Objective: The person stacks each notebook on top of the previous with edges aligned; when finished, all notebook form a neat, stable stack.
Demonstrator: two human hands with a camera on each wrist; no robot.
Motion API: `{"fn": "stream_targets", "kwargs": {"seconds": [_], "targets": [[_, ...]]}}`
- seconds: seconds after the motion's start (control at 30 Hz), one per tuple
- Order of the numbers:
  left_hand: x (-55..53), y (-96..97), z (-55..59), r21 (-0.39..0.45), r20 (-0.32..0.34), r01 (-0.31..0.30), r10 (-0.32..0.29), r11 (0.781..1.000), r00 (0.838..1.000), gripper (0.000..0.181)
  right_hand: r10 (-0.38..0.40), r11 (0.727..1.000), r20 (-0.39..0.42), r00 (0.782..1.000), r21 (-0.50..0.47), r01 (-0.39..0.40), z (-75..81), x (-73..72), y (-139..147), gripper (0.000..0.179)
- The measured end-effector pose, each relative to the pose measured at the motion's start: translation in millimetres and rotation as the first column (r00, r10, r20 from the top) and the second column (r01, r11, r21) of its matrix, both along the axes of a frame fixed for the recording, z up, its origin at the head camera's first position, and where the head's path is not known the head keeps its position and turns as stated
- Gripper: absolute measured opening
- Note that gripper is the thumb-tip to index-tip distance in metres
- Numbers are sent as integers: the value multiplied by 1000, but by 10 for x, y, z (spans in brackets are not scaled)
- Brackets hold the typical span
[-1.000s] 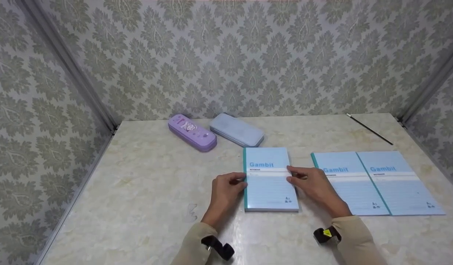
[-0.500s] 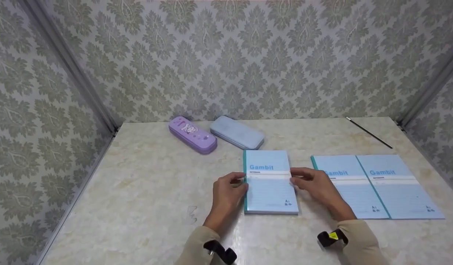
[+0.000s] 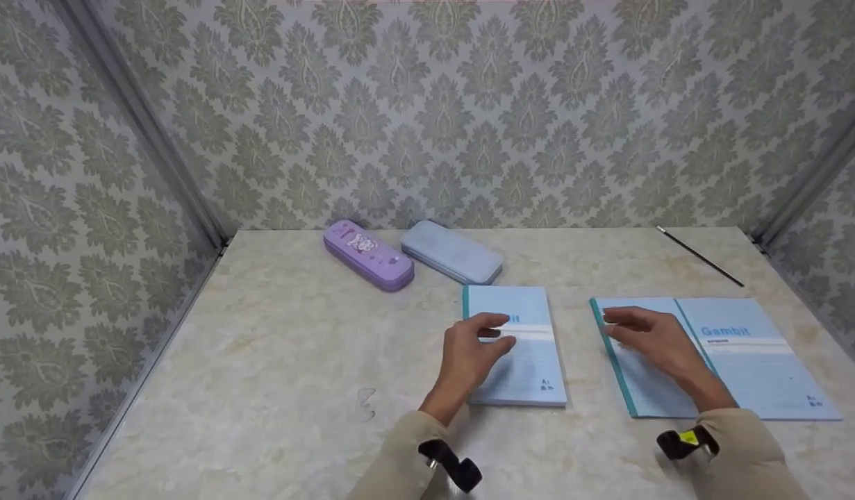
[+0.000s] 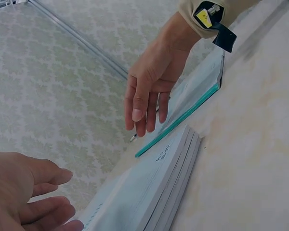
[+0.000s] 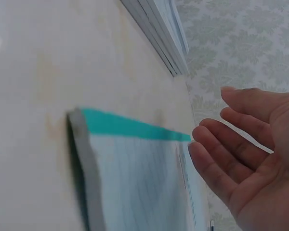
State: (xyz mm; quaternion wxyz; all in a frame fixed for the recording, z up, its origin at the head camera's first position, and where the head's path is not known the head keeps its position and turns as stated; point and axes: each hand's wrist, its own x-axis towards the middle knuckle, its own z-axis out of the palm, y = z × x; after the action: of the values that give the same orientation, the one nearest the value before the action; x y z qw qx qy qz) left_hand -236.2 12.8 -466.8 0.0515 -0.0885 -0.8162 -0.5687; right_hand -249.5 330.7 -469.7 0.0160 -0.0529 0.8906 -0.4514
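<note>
In the head view, a stack of light-blue "Gambit" notebooks (image 3: 524, 375) with teal spines lies in the middle of the table. Over its left half hovers my left hand (image 3: 469, 354), thumb and fingers apart and holding nothing. Farther right lie a blue notebook (image 3: 649, 389) and, beside it, another notebook (image 3: 760, 375) that shows its title. My right hand (image 3: 663, 347) is above the nearer one, fingers loosely bent and nothing in them. The left wrist view shows the stack's layered page edges (image 4: 176, 187). In the right wrist view, a teal spine (image 5: 130, 125) lies below my right hand (image 5: 250, 154).
Behind the stack, a purple pencil case (image 3: 368, 255) and a pale blue case (image 3: 451, 251) lie near the back edge of the marbled table (image 3: 260, 333). A thin black pencil (image 3: 701, 257) lies at the back right. Patterned walls (image 3: 441, 118) enclose the table.
Both hands have let go of the stack's sides. My left hand has moved right, over the stack, and my right hand has moved right, above the nearer notebook.
</note>
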Motion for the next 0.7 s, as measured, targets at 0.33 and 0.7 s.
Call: {"fn": "stream_targets", "kwargs": {"seconds": [0.33, 0.7], "targets": [[-27, 433, -53, 63, 105, 94, -100, 994, 989, 34, -64, 989, -10, 998, 131, 65, 17, 58, 500, 62], [29, 862, -85, 134, 150, 181, -201, 974, 968, 33, -100, 962, -2, 995, 256, 97, -13, 145, 902, 63]]}}
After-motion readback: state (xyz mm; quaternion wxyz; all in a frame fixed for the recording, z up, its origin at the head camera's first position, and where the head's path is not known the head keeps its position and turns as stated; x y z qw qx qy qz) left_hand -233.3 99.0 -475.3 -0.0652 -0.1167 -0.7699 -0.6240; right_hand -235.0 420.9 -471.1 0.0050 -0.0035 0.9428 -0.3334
